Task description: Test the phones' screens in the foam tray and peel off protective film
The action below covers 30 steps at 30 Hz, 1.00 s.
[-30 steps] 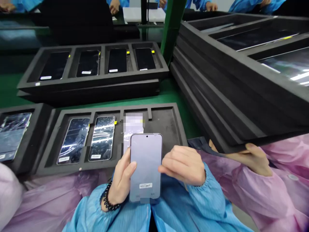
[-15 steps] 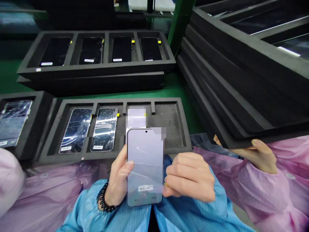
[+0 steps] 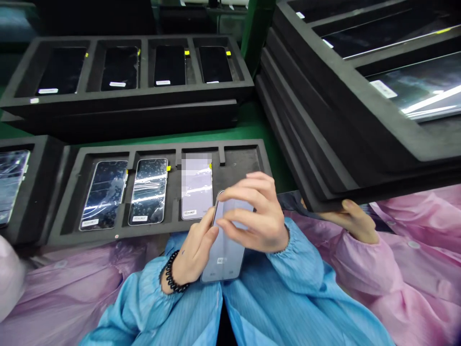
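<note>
A phone with a pale lit screen and a small white label [image 3: 227,250] is held tilted in front of my chest. My left hand [image 3: 194,247] grips its left edge, with a black coiled band at the wrist. Over the upper part of the screen is my right hand [image 3: 255,211], its thumb and index finger bent towards the phone's top left corner; whether they pinch anything is too small to tell. Just beyond, a dark foam tray [image 3: 144,233] holds three phones in its slots; the third phone [image 3: 197,190] has a pale screen and a yellow tab.
Behind stands another foam tray [image 3: 126,97] with several dark-screened phones. A tall stack of foam trays [image 3: 324,110] rises at the right, with a co-worker's hand [image 3: 355,221] under its near edge. Pink sleeves flank me on both sides. Another tray [image 3: 39,187] lies far left.
My right hand has moved from the phone's lower right side up over its top. The phone has tilted and shifted slightly right, uncovering the third phone in the tray. The view has shifted too.
</note>
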Each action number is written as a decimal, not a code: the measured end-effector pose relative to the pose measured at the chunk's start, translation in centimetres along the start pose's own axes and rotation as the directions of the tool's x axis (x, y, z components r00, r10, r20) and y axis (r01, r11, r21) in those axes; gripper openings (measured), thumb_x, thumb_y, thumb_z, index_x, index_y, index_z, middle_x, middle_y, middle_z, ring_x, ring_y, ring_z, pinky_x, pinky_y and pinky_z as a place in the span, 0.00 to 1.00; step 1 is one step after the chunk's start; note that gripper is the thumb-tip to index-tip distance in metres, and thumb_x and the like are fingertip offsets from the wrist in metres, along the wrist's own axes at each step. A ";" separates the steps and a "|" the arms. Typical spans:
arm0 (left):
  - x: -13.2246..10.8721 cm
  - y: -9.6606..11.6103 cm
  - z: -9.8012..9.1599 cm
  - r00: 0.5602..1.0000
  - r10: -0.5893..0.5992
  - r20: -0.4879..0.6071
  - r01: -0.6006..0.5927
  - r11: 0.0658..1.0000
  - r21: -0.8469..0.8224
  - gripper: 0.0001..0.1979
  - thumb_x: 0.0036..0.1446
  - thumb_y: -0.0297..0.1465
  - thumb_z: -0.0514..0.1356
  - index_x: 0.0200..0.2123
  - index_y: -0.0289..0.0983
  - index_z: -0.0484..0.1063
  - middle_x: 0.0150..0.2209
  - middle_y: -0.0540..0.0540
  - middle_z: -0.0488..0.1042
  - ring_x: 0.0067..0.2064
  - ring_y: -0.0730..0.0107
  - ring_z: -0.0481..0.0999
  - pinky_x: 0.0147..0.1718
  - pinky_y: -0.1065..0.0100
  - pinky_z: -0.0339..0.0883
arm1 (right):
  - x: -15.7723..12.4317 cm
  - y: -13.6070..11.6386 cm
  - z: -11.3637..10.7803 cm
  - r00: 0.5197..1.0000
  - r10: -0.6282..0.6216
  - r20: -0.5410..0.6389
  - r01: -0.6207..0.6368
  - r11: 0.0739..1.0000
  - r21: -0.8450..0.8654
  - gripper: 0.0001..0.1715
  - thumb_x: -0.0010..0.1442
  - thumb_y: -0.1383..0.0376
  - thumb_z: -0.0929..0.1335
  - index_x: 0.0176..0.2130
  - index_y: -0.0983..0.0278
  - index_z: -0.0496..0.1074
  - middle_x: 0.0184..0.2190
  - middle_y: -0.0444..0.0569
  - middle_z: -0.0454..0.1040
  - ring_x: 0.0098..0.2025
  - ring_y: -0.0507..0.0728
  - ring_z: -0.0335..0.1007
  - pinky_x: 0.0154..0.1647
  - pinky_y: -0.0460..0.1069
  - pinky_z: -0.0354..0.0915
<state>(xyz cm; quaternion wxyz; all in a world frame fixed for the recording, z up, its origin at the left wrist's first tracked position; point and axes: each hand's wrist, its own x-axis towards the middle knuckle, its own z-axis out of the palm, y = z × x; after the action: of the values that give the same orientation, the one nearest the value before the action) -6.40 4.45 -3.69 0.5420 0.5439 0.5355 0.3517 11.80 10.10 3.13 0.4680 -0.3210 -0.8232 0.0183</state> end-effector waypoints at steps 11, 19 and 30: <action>-0.6 3.1 -0.2 0.995 -0.060 0.080 0.087 0.919 -0.384 0.32 0.58 0.51 0.58 0.57 0.36 0.75 0.54 0.42 0.78 0.56 0.46 0.75 0.48 0.59 0.74 | 0.4 0.0 -1.7 0.898 0.286 0.335 -0.430 0.737 0.522 0.18 0.64 0.64 0.64 0.51 0.64 0.75 0.52 0.53 0.75 0.56 0.61 0.71 0.60 0.58 0.67; -1.0 3.2 -0.3 0.990 -0.124 0.061 0.137 0.910 -0.391 0.32 0.56 0.52 0.60 0.55 0.37 0.76 0.54 0.42 0.78 0.53 0.49 0.77 0.47 0.61 0.74 | 1.0 0.0 -1.0 0.895 0.313 0.317 -0.439 0.739 0.511 0.20 0.60 0.74 0.64 0.49 0.62 0.75 0.51 0.51 0.75 0.54 0.58 0.72 0.58 0.56 0.71; -1.1 3.7 -0.1 0.977 -0.204 0.055 0.209 0.892 -0.401 0.33 0.55 0.51 0.61 0.57 0.35 0.75 0.57 0.41 0.76 0.58 0.46 0.74 0.55 0.58 0.69 | 1.0 -0.2 -0.3 0.876 0.430 0.219 -0.482 0.748 0.456 0.25 0.65 0.79 0.58 0.42 0.64 0.81 0.44 0.48 0.78 0.47 0.53 0.76 0.52 0.49 0.73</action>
<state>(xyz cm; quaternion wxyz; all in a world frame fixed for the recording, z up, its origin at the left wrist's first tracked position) -5.97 4.00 0.15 0.6802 0.3619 0.5027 0.3921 11.56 10.37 4.13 0.4740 -0.3794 -0.7088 0.3591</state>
